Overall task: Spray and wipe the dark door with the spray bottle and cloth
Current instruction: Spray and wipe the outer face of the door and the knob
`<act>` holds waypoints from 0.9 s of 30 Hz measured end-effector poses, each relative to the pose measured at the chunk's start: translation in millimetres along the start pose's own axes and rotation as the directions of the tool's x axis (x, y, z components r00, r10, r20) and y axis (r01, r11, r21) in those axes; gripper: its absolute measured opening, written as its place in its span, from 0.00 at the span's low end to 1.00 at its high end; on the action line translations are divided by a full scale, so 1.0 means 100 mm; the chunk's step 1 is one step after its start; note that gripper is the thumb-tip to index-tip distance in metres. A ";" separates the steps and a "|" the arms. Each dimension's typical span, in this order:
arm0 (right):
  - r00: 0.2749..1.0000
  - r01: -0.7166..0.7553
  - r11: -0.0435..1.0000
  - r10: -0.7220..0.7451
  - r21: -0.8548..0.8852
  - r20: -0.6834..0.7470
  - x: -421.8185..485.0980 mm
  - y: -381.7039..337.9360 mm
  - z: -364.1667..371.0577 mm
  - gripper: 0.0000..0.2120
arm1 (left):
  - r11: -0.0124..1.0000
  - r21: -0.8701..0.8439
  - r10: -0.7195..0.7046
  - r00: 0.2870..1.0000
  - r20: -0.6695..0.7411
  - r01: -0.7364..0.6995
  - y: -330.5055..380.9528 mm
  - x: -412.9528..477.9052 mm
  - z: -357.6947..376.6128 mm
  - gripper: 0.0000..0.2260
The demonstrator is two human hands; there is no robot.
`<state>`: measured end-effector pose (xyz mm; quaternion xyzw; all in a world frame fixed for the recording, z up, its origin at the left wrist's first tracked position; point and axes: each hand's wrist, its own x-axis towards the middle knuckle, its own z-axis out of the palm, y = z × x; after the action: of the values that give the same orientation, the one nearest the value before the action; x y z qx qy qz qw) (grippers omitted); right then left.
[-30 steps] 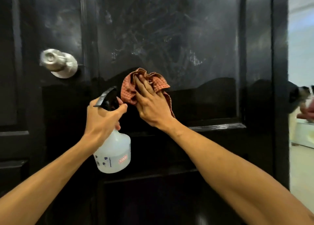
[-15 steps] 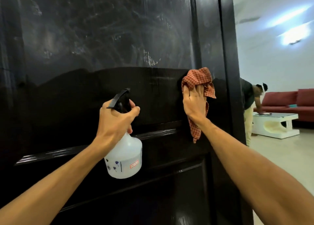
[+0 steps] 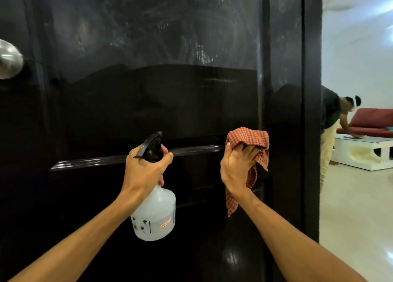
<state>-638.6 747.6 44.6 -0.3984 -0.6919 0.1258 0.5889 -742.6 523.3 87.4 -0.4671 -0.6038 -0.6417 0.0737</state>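
Note:
The dark glossy door (image 3: 148, 90) fills most of the view, streaked with smears on its upper panel. My left hand (image 3: 146, 171) grips the neck of a translucent white spray bottle (image 3: 155, 215) with a black trigger head, held close in front of the door. My right hand (image 3: 237, 166) holds a red checked cloth (image 3: 247, 139) bunched against the door near the panel's lower right corner, and the fingers are curled into it. A tail of cloth hangs below the wrist.
A silver door knob (image 3: 9, 58) sits at the left edge. Past the door's right edge, a person (image 3: 329, 124) bends over a white low table (image 3: 365, 154) in front of a red sofa (image 3: 374, 122). Pale floor (image 3: 357, 207) stretches beyond.
My right hand has dragged the cloth from the panel's middle across to its right side, then down toward the lower moulding. The view swung right, then back left. The bottle hand stayed in place.

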 end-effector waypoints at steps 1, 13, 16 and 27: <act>0.999 0.029 0.999 -0.028 -0.014 0.025 -0.09 -0.17 0.05 0.23 | 1.000 0.021 -0.001 1.000 -0.019 0.001 -0.01 -0.02 -0.11 0.04; 0.675 0.737 0.674 -0.737 -0.044 0.032 -1.14 -1.89 0.57 0.18 | 0.981 0.195 0.061 0.970 -0.234 -0.014 0.04 -0.30 -1.52 0.04; 0.494 0.862 0.505 -0.857 0.046 0.144 -1.38 -2.20 0.77 0.26 | 0.982 0.191 0.053 0.958 -0.283 0.002 -0.03 -0.38 -1.77 0.05; 0.459 0.888 0.460 -0.888 -0.013 -0.029 -1.24 -2.16 0.78 0.15 | 0.978 0.208 0.061 0.964 -0.260 -0.006 -0.10 -0.39 -1.82 0.04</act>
<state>-798.2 543.8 73.6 0.0184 -0.7885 -0.2034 0.5801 -820.4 354.3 84.2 -0.3773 -0.6434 -0.6313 0.2125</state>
